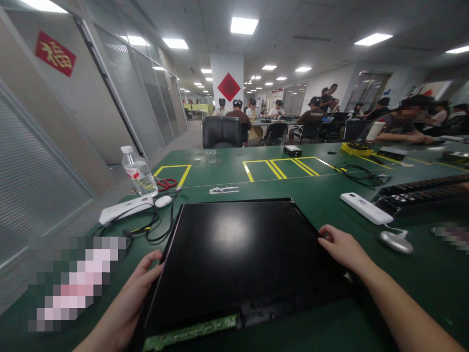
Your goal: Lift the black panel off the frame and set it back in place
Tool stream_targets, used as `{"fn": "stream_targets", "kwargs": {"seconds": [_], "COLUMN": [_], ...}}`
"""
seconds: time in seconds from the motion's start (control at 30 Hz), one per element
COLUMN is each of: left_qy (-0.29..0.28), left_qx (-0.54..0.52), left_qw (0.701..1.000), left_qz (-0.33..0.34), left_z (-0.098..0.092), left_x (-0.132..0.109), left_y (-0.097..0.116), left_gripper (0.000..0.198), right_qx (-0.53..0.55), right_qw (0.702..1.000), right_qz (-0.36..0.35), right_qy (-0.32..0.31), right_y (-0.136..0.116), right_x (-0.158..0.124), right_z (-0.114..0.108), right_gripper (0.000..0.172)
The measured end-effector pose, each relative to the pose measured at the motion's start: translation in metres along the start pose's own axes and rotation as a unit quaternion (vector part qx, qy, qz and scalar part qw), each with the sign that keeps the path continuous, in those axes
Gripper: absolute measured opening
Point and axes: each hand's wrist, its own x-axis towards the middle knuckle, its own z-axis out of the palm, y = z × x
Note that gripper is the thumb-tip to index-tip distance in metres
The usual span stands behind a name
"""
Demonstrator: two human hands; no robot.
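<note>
A flat black display panel (234, 264) with a glossy face lies in front of me, its face turned up and reflecting a ceiling light. Along its near edge runs a narrow green circuit board (198, 331). My left hand (141, 281) grips the panel's left edge, with the thumb at the rim and some fingers hidden behind it. On the opposite side, my right hand (339, 247) is closed on the right edge, its lower fingers out of sight. Whether the panel rests fully on the green table (205, 178) or is slightly lifted, I cannot tell.
To the left stand a water bottle (139, 173), red-handled scissors (166, 184), a white power bank (126, 209) and black cables (157, 238). White scraps (223, 189) lie beyond the panel. At right are another white power bank (366, 209), a silver rounded device (395, 242) and black slatted parts (421, 193).
</note>
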Motion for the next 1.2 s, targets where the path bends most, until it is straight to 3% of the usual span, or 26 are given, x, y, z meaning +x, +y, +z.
{"fn": "stream_targets", "kwargs": {"seconds": [0.43, 0.73, 1.0, 1.2], "left_qy": [0.012, -0.033, -0.053, -0.069], "left_qx": [0.041, 0.054, 0.085, 0.076], "left_qw": [0.999, 0.997, 0.995, 0.992], "left_qz": [-0.029, -0.038, 0.030, 0.072], "left_z": [0.020, 0.009, -0.003, 0.003], "left_x": [-0.020, -0.017, -0.010, -0.027], "left_y": [0.021, 0.022, 0.017, 0.019], "left_gripper": [0.042, 0.040, 0.065, 0.081], "right_qx": [0.002, -0.013, -0.001, 0.002], "right_qw": [1.000, 1.000, 1.000, 1.000], "right_qz": [-0.004, -0.005, -0.017, -0.017], "right_qy": [-0.003, -0.012, -0.004, -0.005], "right_y": [-0.003, -0.001, 0.002, 0.002], "right_x": [-0.003, 0.000, 0.001, 0.001], "right_z": [-0.002, 0.001, 0.003, 0.004], "right_gripper": [0.014, 0.015, 0.015, 0.018]}}
